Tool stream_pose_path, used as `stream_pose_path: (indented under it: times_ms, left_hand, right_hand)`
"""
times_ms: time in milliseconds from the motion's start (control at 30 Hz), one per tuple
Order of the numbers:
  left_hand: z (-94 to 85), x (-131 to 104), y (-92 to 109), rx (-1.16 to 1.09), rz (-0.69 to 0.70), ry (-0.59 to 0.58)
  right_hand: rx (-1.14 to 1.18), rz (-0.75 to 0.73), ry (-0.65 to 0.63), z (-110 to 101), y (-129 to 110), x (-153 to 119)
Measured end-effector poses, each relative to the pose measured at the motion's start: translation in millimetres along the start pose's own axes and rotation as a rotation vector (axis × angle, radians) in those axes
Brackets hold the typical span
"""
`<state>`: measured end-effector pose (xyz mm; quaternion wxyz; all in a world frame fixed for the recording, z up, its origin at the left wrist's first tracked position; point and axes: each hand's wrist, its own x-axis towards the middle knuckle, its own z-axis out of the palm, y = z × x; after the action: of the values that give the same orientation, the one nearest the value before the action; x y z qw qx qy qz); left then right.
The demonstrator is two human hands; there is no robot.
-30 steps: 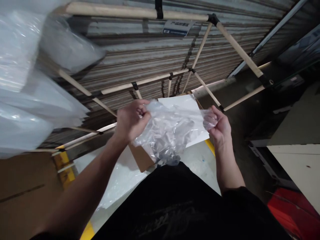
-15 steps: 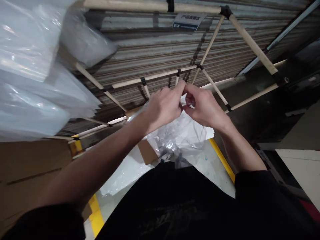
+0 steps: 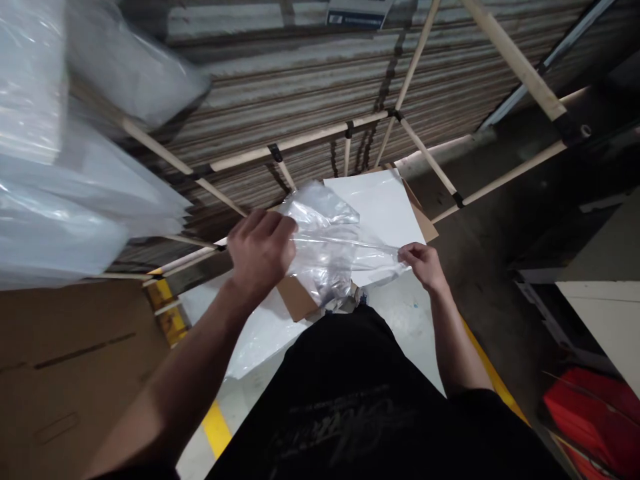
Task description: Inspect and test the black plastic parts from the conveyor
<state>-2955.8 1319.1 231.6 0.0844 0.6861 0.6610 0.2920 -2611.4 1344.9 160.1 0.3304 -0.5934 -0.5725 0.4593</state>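
Clear plastic film is stretched between my two hands in front of my body. My left hand is closed in a fist round its left end. At its right end, my right hand pinches the edge between thumb and fingers. Under the film lie white sheets on brown cardboard. A flap of brown cardboard shows below the film, near my left forearm.
A frame of pale tubes with black joints runs in front of a ribbed shutter. Plastic-wrapped bundles hang at the left above a large cardboard box. Something red is at the lower right.
My hands, together before, have moved apart and lower, my left hand leftward and my right hand rightward. The film is now pulled taut between them, and the white sheets beneath show more.
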Motion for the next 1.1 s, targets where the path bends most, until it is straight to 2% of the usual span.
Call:
stream_pose_path:
  times_ms: [67, 100, 200, 300, 367, 433, 467, 533, 567, 633, 700, 767, 800, 867, 933, 1000, 1100]
  left_hand:
    - [-6.0, -9, -19, 0.044, -0.031, 0.036]
    - [-10.7, -14, -28, 0.072, -0.047, 0.046]
    - [-27.1, -35, -53, 0.116, -0.097, 0.075]
    - [-40.0, -62, -76, 0.125, -0.206, 0.142]
    - [-43.2, -82, -91, 0.068, -0.373, 0.263]
    - [-40.0, -101, -100, -0.14, -0.625, 0.417]
    - [-36.0, -108, -100, -0.272, -0.75, 0.472]
    - [-24.1, -116, -92, -0.522, -0.903, 0.507]
    - [-16.9, -116, -83, -0.6, -0.912, 0.501]
    - [-2.6, -113, -60, -0.648, -0.811, 0.447]
    - [7.6, -106, -37, -0.536, -0.611, 0.4]
    - [9.7, -103, -25, -0.298, -0.374, 0.382]
    - [7.0, -103, -25, -0.175, -0.26, 0.387]
    - [-5.4, -107, -33, 0.03, -0.078, 0.366]
    - [-25.3, -115, -48, 0.151, 0.037, 0.315]
    - [-48.5, -124, -61, 0.21, 0.098, 0.277]
    - [-78.1, -135, -65, 0.234, 0.12, 0.288]
  right_hand:
    - [0.024, 0.006, 0.021, 2, -5, -2]
    - [-0.088, -0.023, 0.06, 3, -10, -3]
    - [-0.633, -0.188, 0.175, 4, -19, -8]
    - [-0.926, -0.324, 0.134, -2, -12, -11]
    - [-0.947, -0.352, 0.11, -7, 0, -13]
    - [-0.872, -0.357, 0.123, -5, 10, -18]
    - [-0.801, -0.367, 0.119, 2, 11, -22]
    - [-0.633, -0.411, 0.049, 36, 5, -33]
    - [-0.561, -0.447, -0.027, 61, -2, -40]
    - [-0.483, -0.525, -0.216, 121, -20, -50]
    - [-0.457, -0.578, -0.327, 178, -38, -53]
    - [-0.418, -0.6, -0.338, 215, -49, -46]
    - [-0.391, -0.607, -0.329, 224, -51, -40]
    - [-0.336, -0.628, -0.357, 225, -46, -27]
    - [-0.352, -0.646, -0.424, 213, -32, -17]
    - [-0.51, -0.622, -0.433, 196, -15, -11]
    - [-0.799, -0.481, -0.335, 176, 13, -11]
